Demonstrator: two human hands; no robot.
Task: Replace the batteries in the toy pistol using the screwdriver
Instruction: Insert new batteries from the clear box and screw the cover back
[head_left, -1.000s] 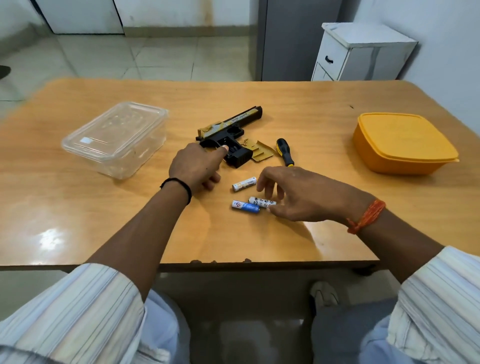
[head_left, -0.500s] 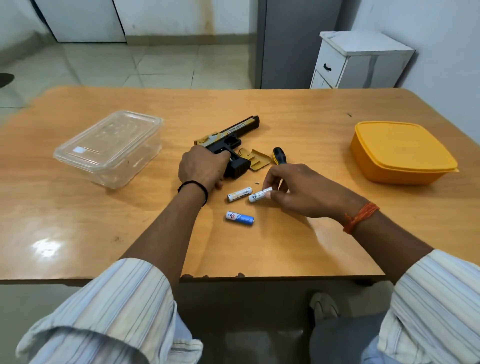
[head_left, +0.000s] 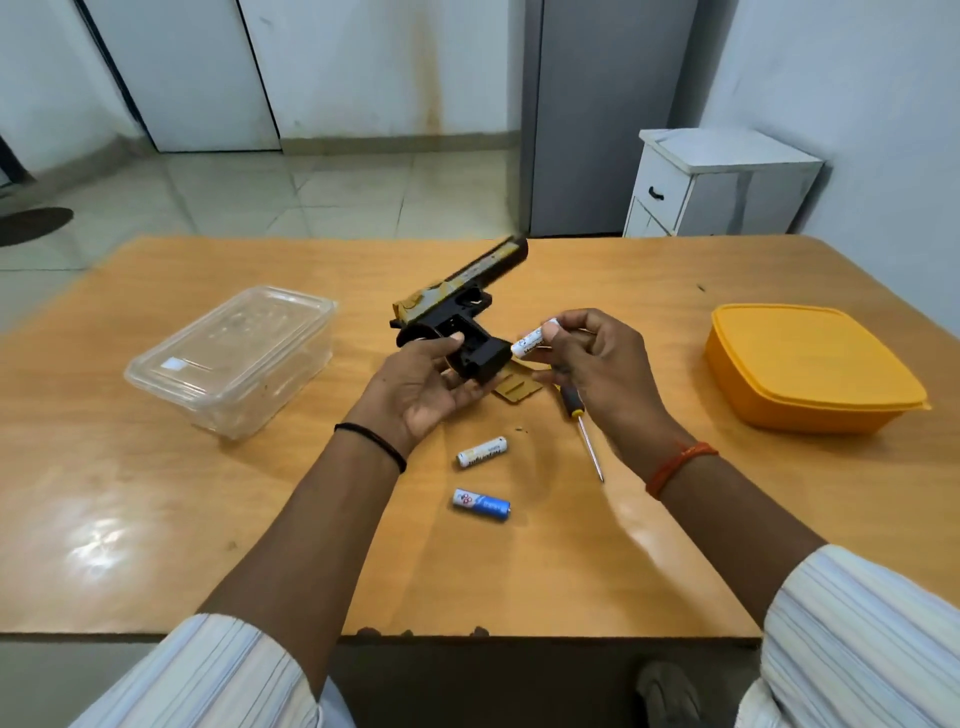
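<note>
The pistol (head_left: 460, 306) is held above the table (head_left: 156, 519) by the left hand (head_left: 423, 387), which is closed around its grip, barrel pointing away. A white battery (head_left: 535, 339) is pinched between the fingertips of the right hand (head_left: 597, 364), its end just beside the butt of the grip. Under the hands a gold cover (head_left: 517, 387) lies flat, with the screwdriver (head_left: 582, 423) beside it. 2 more batteries (head_left: 482, 451) lie nearer the table's front edge. A clear box (head_left: 234, 358) is seen left, a yellow box (head_left: 810, 369) right.

The right hand (head_left: 597, 364) hides most of the screwdriver (head_left: 586, 435) handle. The gold cover (head_left: 514, 388) is partly hidden behind the toy pistol (head_left: 457, 317) grip.
</note>
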